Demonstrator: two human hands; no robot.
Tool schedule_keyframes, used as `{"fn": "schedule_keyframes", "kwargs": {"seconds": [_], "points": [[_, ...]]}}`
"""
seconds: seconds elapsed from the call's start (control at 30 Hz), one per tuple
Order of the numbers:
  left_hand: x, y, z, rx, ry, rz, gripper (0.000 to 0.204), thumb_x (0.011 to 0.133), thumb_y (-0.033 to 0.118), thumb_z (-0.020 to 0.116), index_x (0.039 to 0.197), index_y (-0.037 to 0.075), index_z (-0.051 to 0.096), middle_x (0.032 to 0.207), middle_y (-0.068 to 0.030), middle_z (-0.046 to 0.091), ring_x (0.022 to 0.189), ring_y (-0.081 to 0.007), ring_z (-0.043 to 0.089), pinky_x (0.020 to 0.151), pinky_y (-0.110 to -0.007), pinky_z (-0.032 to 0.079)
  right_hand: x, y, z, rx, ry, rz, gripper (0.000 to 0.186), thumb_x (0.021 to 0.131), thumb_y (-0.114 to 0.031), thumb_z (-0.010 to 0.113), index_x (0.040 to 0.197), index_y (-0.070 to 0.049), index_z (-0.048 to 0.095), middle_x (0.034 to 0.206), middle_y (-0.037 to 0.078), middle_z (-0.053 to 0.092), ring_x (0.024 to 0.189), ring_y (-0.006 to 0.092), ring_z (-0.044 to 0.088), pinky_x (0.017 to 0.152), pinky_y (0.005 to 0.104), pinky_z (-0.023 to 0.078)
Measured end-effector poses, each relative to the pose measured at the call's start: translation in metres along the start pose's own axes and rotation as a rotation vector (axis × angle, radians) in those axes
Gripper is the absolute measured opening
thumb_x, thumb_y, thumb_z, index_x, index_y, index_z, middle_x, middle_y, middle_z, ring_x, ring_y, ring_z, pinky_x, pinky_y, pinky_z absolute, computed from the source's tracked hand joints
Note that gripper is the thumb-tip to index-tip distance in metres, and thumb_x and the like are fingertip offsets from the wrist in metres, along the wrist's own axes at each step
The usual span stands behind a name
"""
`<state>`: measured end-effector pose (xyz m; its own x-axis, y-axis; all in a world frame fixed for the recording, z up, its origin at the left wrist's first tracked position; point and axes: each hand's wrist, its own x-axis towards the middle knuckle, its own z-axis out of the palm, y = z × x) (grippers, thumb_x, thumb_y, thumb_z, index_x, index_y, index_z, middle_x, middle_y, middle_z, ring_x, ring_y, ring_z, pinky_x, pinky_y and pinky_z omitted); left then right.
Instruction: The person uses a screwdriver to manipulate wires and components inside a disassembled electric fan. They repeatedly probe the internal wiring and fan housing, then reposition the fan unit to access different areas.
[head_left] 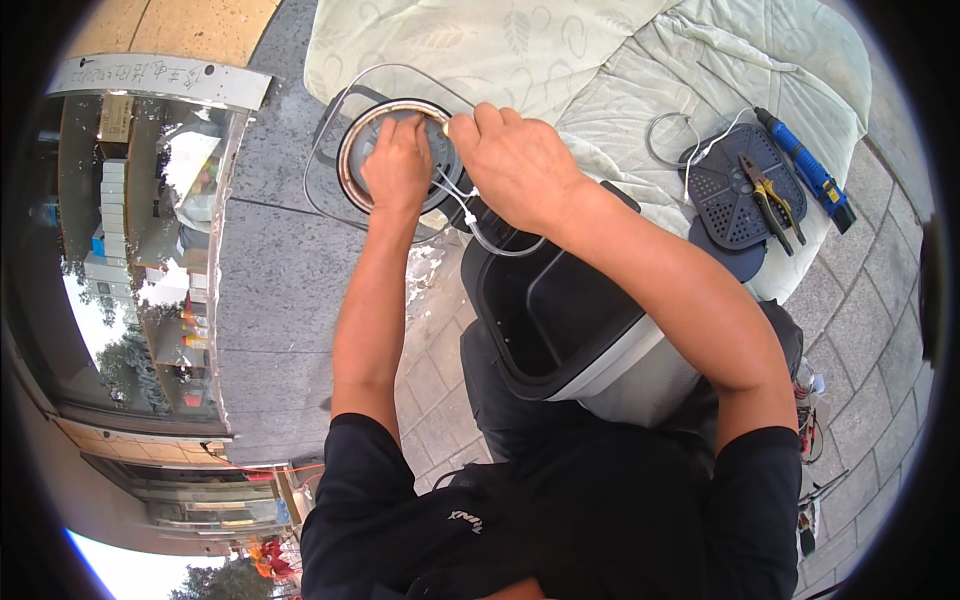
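A round grey disc [436,190] with a coppery ring and dark rim lies at the upper left, inside a bent clear or wire loop. My left hand [397,165] is closed over it, fingertips curled down against its face; what they pinch is hidden. At the disc's right edge, my right hand [515,165] is also closed, with a small pale bit at its fingertips that I cannot identify. White wires [458,192] run from the disc beneath my right hand. Below it, a grey bin-shaped housing with a black interior [560,310] rests at my lap.
A pale quilted cloth [470,50] spreads across the far side. On it, to the right, lie a black perforated plate [735,215], yellow-and-black pliers [768,200], a blue-handled tool [808,170] and a white cord [703,150]. A glass shopfront [140,250] stands left; paving [850,330] lies right.
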<state>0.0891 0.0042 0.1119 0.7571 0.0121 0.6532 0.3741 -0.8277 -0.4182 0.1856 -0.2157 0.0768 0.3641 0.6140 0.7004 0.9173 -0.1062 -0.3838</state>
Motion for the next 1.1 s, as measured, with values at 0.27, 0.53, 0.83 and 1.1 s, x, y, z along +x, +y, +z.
{"fn": "schedule_keyframes", "kwargs": {"seconds": [0.27, 0.53, 0.83, 1.1], "points": [[0.003, 0.002, -0.001, 0.019, -0.009, 0.008, 0.012, 0.101, 0.022, 0.072, 0.107, 0.016, 0.08, 0.096, -0.0046, 0.071, 0.07, -0.0357, 0.073, 0.061, -0.048, 0.06, 0.012, -0.002, -0.004, 0.199, -0.101, 0.201, 0.034, 0.103, -0.028, 0.07, 0.112, 0.003, 0.059, 0.088, 0.02, 0.073, 0.072, 0.0393, 0.075, 0.065, 0.0483, 0.062], [0.005, 0.004, -0.004, 0.009, 0.0, 0.016, 0.012, 0.101, 0.022, 0.072, 0.108, 0.017, 0.08, 0.097, -0.0039, 0.071, 0.07, -0.0343, 0.074, 0.06, -0.048, 0.06, 0.005, 0.003, 0.004, 0.118, 0.112, 0.024, 0.033, 0.104, -0.028, 0.068, 0.108, 0.004, 0.061, 0.088, 0.018, 0.075, 0.073, 0.036, 0.078, 0.067, 0.0453, 0.063], [-0.001, 0.004, -0.005, -0.004, -0.052, -0.077, 0.015, 0.102, 0.023, 0.07, 0.111, 0.016, 0.08, 0.1, -0.0048, 0.072, 0.074, -0.0352, 0.075, 0.063, -0.049, 0.061, 0.01, -0.007, 0.004, 0.283, 0.058, 0.185, 0.035, 0.106, -0.031, 0.069, 0.106, 0.002, 0.059, 0.094, 0.023, 0.074, 0.073, 0.0429, 0.075, 0.067, 0.0504, 0.061], [-0.111, -0.01, -0.063, -0.65, 0.304, -0.377, 0.026, 0.104, 0.016, 0.074, 0.125, 0.001, 0.071, 0.077, -0.0031, 0.064, 0.065, -0.0133, 0.063, 0.058, -0.027, 0.05, 0.015, -0.006, -0.01, 0.116, -0.025, 0.092, 0.026, 0.103, -0.023, 0.068, 0.11, 0.002, 0.061, 0.098, 0.02, 0.071, 0.077, 0.039, 0.076, 0.068, 0.0493, 0.061]]}}
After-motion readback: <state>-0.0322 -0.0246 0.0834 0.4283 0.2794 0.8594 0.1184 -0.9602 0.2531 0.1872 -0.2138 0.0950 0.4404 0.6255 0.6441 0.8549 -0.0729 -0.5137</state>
